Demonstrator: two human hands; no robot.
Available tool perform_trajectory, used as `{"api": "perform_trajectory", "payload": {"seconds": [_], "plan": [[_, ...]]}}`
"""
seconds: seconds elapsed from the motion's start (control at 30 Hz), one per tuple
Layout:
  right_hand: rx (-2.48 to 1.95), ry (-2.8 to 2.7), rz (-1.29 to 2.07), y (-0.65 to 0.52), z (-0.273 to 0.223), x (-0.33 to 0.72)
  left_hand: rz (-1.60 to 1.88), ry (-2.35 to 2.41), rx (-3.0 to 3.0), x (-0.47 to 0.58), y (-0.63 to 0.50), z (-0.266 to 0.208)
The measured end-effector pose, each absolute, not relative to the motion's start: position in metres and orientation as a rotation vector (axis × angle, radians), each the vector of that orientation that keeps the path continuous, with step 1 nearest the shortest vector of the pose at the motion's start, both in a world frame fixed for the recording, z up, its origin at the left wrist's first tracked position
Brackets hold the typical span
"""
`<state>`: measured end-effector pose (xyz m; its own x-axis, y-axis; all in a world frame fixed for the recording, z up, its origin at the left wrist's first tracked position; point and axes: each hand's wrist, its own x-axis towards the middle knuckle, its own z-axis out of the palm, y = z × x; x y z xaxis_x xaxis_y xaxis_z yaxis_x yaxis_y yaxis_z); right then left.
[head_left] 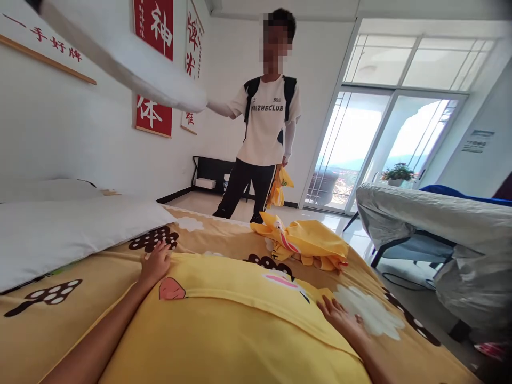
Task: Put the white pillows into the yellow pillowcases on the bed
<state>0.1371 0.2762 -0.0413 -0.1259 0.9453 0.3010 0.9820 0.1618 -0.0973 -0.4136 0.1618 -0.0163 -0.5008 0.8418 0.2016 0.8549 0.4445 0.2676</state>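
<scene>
A plump yellow pillow (248,330) in a case with a rabbit print and a pink patch lies in front of me on the bed. By its far left corner, my left hand (157,262) rests with fingers spread, beside the pillow's edge. My right hand (342,318) lies against the far right corner, its fingers apart and laid along the yellow fabric. Neither palm shows. Just beyond the pillow is a crumpled yellow pillowcase (316,240) with a rabbit print.
Bed sheet (192,223) patterned with clouds and trees. White pillows (80,229) lie at left. A person (266,117) stands past the bed, one hand at a long white padded item (132,69), the other holding yellow cloth (278,192). A plastic-covered table (436,213) stands at right.
</scene>
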Motion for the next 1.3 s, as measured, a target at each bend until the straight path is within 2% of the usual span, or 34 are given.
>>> {"api": "perform_trajectory", "payload": {"seconds": [0.13, 0.23, 0.3, 0.4, 0.53, 0.9, 1.0, 1.1, 1.2, 1.3], "plan": [[-1.805, -2.377, -0.015, 0.271, 0.039, 0.104, -0.151, -2.025, -2.578, -0.34, 0.164, 0.066], [-1.612, -2.522, 0.064, 0.266, 0.067, 0.052, -0.051, -1.885, -2.634, -0.266, 0.182, 0.098], [-1.535, -2.565, 0.124, 0.255, 0.057, 0.013, -0.153, -1.966, -2.524, -0.222, 0.194, 0.087], [-1.548, -2.574, 0.225, 0.235, 0.016, -0.029, -0.187, -2.051, -2.47, -0.187, 0.199, 0.034], [-1.565, -2.567, 0.296, 0.238, -0.019, -0.02, -0.239, -2.147, -2.454, -0.193, 0.203, -0.021], [-1.908, -2.404, 0.489, 0.296, -0.051, 0.112, -0.15, -2.219, -2.509, -0.202, 0.218, -0.03], [-2.123, -2.232, 0.432, 0.292, -0.045, 0.124, -0.147, -2.197, -2.5, -0.2, 0.215, -0.03], [-2.209, -2.089, 0.283, 0.285, -0.013, 0.121, -0.162, -2.182, -2.459, -0.197, 0.211, -0.028], [-2.049, -2.092, 0.087, 0.275, 0.028, 0.092, -0.168, -2.179, -2.432, -0.195, 0.209, -0.028], [-1.714, -2.308, 0.101, 0.259, 0.04, 0.041, -0.168, -2.167, -2.439, -0.194, 0.209, -0.029]]}}
